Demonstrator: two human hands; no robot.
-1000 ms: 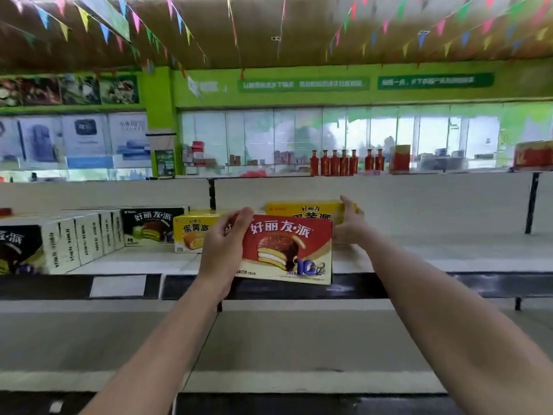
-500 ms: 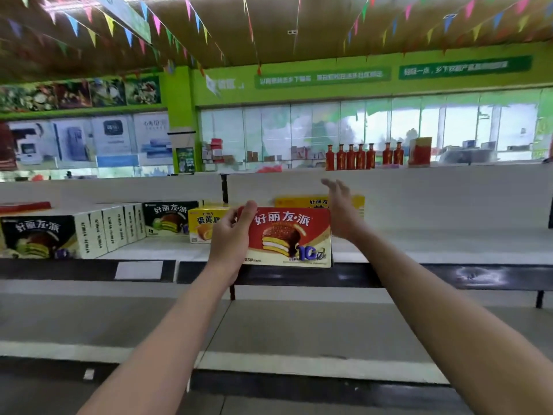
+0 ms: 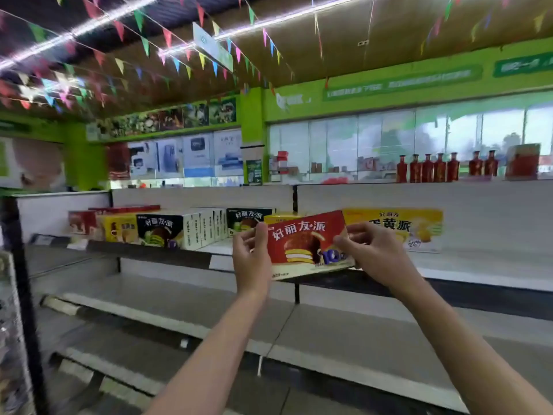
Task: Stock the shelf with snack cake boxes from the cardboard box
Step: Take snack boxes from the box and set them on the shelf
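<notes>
Shop aisle, green walls, bunting overhead; white tiered shelf ahead, upper tier partly stocked. Dark boxes stand in a row at left, a yellow box at right. Step in hand, as judged: placing a red snack cake box in the gap between them. Box is tilted, lower edge over the shelf lip, not seated. Left hand grips its left end, thumb on the front. Right hand pinches the right end, fingers curled. Next move likely needs levelling the box and pushing it back square. Cardboard box not in view
</notes>
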